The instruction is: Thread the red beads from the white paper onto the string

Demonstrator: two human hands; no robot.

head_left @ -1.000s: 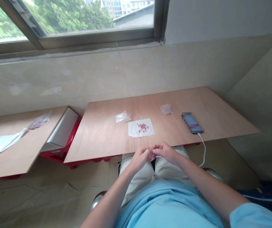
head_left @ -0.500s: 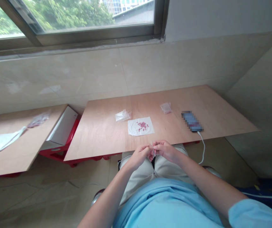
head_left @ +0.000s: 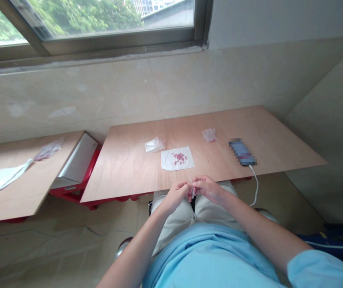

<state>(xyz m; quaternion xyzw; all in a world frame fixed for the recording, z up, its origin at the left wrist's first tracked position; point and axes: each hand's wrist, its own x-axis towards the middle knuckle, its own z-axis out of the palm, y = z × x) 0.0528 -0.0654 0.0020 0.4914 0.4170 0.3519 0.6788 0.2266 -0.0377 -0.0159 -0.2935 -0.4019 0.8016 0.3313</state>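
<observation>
Above my lap, at the table's front edge, my left hand (head_left: 180, 193) and my right hand (head_left: 206, 187) meet. Both are closed, pinching a small clear plastic bag (head_left: 193, 190) between the fingertips. Something reddish shows in or behind the bag, too small to make out. Just beyond my hands a white cloth or paper sheet (head_left: 167, 163) lies on the table, bearing a cluster of small red beads or pieces (head_left: 179, 158). Behind it to the left rests a stack of clear plastic bags (head_left: 154, 145). Farther right lies another small clear bag (head_left: 209, 135) with a pinkish tint.
A phone with its screen blurred (head_left: 242, 152) lies on the wooden table (head_left: 123, 168), its white cable (head_left: 257, 186) hanging over the front edge. On a second table (head_left: 24, 192) at left are white sheets (head_left: 2, 178) and a purplish plastic bag (head_left: 48, 150). Between them is a red stool (head_left: 87, 180).
My fingers have shifted slightly on the small bag, which stays pinched between both hands. The view has tilted a little; the things on the table lie as before.
</observation>
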